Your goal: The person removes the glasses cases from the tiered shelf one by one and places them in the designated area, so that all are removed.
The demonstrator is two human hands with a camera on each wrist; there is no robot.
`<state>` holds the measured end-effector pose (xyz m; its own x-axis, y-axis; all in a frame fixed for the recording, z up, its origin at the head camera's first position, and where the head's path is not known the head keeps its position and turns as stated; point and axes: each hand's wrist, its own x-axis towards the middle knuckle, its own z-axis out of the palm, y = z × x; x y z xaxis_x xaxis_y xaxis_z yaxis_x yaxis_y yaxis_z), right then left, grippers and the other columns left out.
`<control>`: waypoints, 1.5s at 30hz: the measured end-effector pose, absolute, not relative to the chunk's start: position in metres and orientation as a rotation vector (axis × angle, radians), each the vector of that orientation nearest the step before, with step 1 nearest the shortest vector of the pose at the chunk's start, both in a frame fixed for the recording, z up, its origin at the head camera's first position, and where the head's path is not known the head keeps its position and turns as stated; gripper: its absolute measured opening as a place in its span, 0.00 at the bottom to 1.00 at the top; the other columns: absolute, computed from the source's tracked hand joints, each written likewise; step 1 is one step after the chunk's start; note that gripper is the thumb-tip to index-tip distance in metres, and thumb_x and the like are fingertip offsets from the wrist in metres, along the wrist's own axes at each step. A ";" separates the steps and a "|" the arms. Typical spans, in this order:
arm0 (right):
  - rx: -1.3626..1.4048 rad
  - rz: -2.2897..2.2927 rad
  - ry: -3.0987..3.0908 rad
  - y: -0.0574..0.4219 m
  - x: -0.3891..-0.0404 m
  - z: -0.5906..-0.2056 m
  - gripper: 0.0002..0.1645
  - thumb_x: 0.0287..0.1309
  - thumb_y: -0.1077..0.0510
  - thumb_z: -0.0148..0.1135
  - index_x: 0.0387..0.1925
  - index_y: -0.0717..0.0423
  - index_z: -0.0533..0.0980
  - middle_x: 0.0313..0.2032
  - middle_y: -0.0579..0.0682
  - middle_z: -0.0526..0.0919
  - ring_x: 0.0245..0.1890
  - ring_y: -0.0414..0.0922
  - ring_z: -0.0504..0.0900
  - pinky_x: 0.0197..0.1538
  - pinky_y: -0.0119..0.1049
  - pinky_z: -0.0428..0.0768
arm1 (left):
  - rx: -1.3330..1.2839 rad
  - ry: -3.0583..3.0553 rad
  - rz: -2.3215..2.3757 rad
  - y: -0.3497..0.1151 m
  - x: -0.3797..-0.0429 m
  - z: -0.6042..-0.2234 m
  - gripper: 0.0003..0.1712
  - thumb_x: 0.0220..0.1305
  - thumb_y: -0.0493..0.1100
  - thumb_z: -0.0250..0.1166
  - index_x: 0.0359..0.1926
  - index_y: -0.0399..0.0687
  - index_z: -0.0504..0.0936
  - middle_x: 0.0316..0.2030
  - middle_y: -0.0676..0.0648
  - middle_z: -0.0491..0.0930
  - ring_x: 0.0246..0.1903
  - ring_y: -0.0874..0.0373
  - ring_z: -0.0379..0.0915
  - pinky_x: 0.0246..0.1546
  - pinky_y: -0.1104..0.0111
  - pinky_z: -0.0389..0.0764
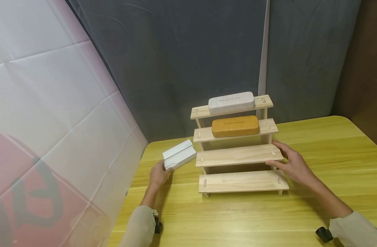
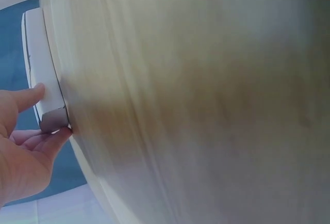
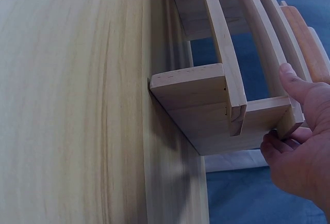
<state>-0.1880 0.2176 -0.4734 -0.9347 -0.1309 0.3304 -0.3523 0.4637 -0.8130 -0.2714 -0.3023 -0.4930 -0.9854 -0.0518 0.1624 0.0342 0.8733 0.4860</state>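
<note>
One white case (image 1: 231, 103) and one orange case (image 1: 235, 127) sit on the upper two tiers of the rack (image 1: 237, 182). The left hand (image 1: 158, 175) pinches the near end of the box (image 1: 179, 154) just left of it, on or barely over the table (image 1: 237, 219); the right hand (image 1: 295, 167) grips the third tier's end. Likely step: taking up the box. Next calls for firm pinch, steady rack.

A tiered stand (image 1: 236, 156) stands on the table (image 1: 231, 219), before a curtain (image 1: 188, 61). Upper case (image 1: 231, 103) lies on its top tier; lower case (image 1: 235, 127) on the second. Box (image 1: 180, 155) is left of the stand, left hand (image 1: 158, 175) at its near end.
</note>
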 end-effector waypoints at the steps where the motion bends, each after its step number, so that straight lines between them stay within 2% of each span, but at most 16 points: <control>1: 0.417 1.457 -2.493 0.218 -0.188 -0.473 0.50 0.66 0.56 0.75 0.78 0.70 0.60 0.76 0.74 0.62 0.73 0.73 0.64 0.69 0.57 0.67 | 0.012 -2.873 -0.748 -0.302 -0.272 -0.493 0.20 0.69 0.42 0.74 0.54 0.31 0.82 0.49 0.32 0.86 0.47 0.40 0.81 0.52 0.44 0.81; 6: 0.424 1.465 -2.490 0.217 -0.187 -0.472 0.50 0.66 0.57 0.76 0.78 0.70 0.60 0.75 0.74 0.62 0.73 0.74 0.64 0.69 0.58 0.68 | 0.010 -2.870 -0.745 -0.304 -0.274 -0.494 0.20 0.70 0.41 0.73 0.54 0.31 0.82 0.50 0.31 0.86 0.48 0.37 0.81 0.53 0.43 0.80; 7: 0.424 1.466 -2.491 0.217 -0.187 -0.472 0.50 0.66 0.56 0.76 0.78 0.70 0.60 0.75 0.74 0.62 0.73 0.74 0.64 0.71 0.54 0.69 | 0.010 -2.870 -0.748 -0.304 -0.275 -0.494 0.20 0.70 0.41 0.73 0.54 0.30 0.82 0.50 0.31 0.86 0.49 0.37 0.82 0.53 0.43 0.80; 9: 0.429 1.467 -2.485 0.217 -0.187 -0.472 0.50 0.66 0.56 0.76 0.78 0.71 0.60 0.75 0.74 0.62 0.73 0.74 0.64 0.73 0.38 0.70 | 0.011 -2.871 -0.751 -0.304 -0.275 -0.494 0.21 0.70 0.41 0.73 0.55 0.30 0.82 0.51 0.30 0.85 0.51 0.35 0.81 0.54 0.42 0.80; 11: 0.429 1.465 -2.483 0.218 -0.188 -0.473 0.50 0.66 0.56 0.76 0.78 0.71 0.60 0.75 0.74 0.62 0.73 0.74 0.64 0.70 0.22 0.67 | 0.016 -2.874 -0.760 -0.304 -0.275 -0.493 0.22 0.70 0.41 0.73 0.57 0.30 0.81 0.54 0.29 0.84 0.54 0.33 0.81 0.57 0.41 0.79; 12: 0.431 1.471 -2.480 0.218 -0.188 -0.473 0.50 0.66 0.56 0.76 0.78 0.71 0.60 0.75 0.75 0.62 0.73 0.74 0.64 0.70 0.23 0.67 | 0.018 -2.875 -0.764 -0.305 -0.275 -0.494 0.23 0.70 0.42 0.73 0.58 0.30 0.81 0.55 0.29 0.84 0.56 0.32 0.80 0.59 0.41 0.78; 14: 0.427 1.471 -2.481 0.217 -0.188 -0.473 0.50 0.66 0.56 0.76 0.78 0.71 0.60 0.75 0.75 0.62 0.73 0.74 0.64 0.67 0.17 0.65 | 0.026 -2.870 -0.778 -0.305 -0.275 -0.493 0.26 0.70 0.42 0.73 0.61 0.29 0.80 0.57 0.28 0.83 0.58 0.31 0.79 0.61 0.40 0.77; 16: 0.423 1.472 -2.486 0.217 -0.188 -0.473 0.50 0.66 0.56 0.76 0.78 0.71 0.60 0.75 0.74 0.62 0.73 0.74 0.64 0.69 0.20 0.66 | 0.038 -2.857 -0.799 -0.305 -0.275 -0.493 0.27 0.69 0.42 0.74 0.61 0.29 0.80 0.56 0.28 0.83 0.56 0.31 0.79 0.60 0.41 0.78; 18: 0.417 1.472 -2.491 0.217 -0.187 -0.472 0.50 0.66 0.56 0.76 0.78 0.70 0.60 0.76 0.74 0.62 0.73 0.74 0.63 0.73 0.32 0.69 | 0.055 -2.837 -0.833 -0.306 -0.274 -0.493 0.24 0.69 0.43 0.74 0.57 0.30 0.81 0.51 0.30 0.85 0.50 0.34 0.81 0.53 0.43 0.80; 19: 0.413 1.466 -2.494 0.217 -0.187 -0.472 0.50 0.66 0.56 0.76 0.78 0.70 0.60 0.76 0.74 0.62 0.73 0.73 0.64 0.72 0.31 0.68 | 0.063 -2.825 -0.860 -0.306 -0.274 -0.493 0.22 0.69 0.43 0.74 0.54 0.31 0.81 0.47 0.31 0.85 0.46 0.35 0.80 0.49 0.44 0.80; 20: 0.412 1.468 -2.494 0.217 -0.187 -0.472 0.50 0.66 0.56 0.76 0.78 0.70 0.60 0.76 0.74 0.62 0.73 0.73 0.63 0.73 0.37 0.69 | 0.069 -2.813 -0.884 -0.306 -0.273 -0.493 0.20 0.69 0.43 0.74 0.52 0.32 0.81 0.45 0.32 0.85 0.43 0.37 0.79 0.46 0.45 0.79; 22: 0.410 1.472 -2.493 0.217 -0.187 -0.472 0.50 0.66 0.57 0.76 0.78 0.70 0.60 0.75 0.74 0.62 0.73 0.73 0.63 0.72 0.51 0.69 | 0.080 -2.790 -0.932 -0.306 -0.272 -0.493 0.20 0.69 0.44 0.74 0.52 0.34 0.80 0.44 0.32 0.85 0.43 0.37 0.80 0.45 0.46 0.80; 24: 0.409 1.479 -2.493 0.217 -0.187 -0.472 0.50 0.65 0.57 0.76 0.78 0.70 0.60 0.75 0.74 0.62 0.73 0.73 0.63 0.69 0.59 0.68 | 0.081 -2.778 -0.963 -0.306 -0.272 -0.492 0.23 0.70 0.44 0.74 0.56 0.32 0.79 0.50 0.29 0.84 0.49 0.34 0.81 0.51 0.43 0.81; 27: 0.409 1.480 -2.489 0.217 -0.187 -0.471 0.50 0.65 0.58 0.76 0.78 0.70 0.60 0.75 0.74 0.63 0.73 0.73 0.64 0.69 0.58 0.69 | 0.094 -2.770 -0.977 -0.306 -0.271 -0.491 0.34 0.70 0.45 0.74 0.68 0.30 0.74 0.62 0.26 0.79 0.60 0.30 0.78 0.62 0.39 0.78; 30: 0.410 1.485 -2.491 0.217 -0.187 -0.471 0.50 0.65 0.58 0.76 0.78 0.70 0.60 0.75 0.74 0.62 0.73 0.74 0.63 0.70 0.59 0.68 | 0.119 -2.767 -0.978 -0.306 -0.271 -0.490 0.39 0.70 0.47 0.74 0.72 0.29 0.70 0.66 0.25 0.75 0.64 0.29 0.74 0.67 0.39 0.73; 45: 0.400 1.480 -2.498 0.216 -0.187 -0.470 0.51 0.64 0.57 0.77 0.79 0.70 0.59 0.76 0.74 0.62 0.73 0.74 0.63 0.68 0.63 0.68 | 0.163 -2.603 -1.123 -0.304 -0.270 -0.480 0.42 0.71 0.50 0.73 0.76 0.31 0.67 0.72 0.30 0.71 0.72 0.33 0.66 0.73 0.42 0.68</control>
<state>-0.1866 0.2160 -0.4703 -0.9411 -0.1246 0.3143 -0.3355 0.4587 -0.8228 -0.2701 -0.3038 -0.4798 -0.9482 -0.2207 0.2284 0.0146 0.6879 0.7256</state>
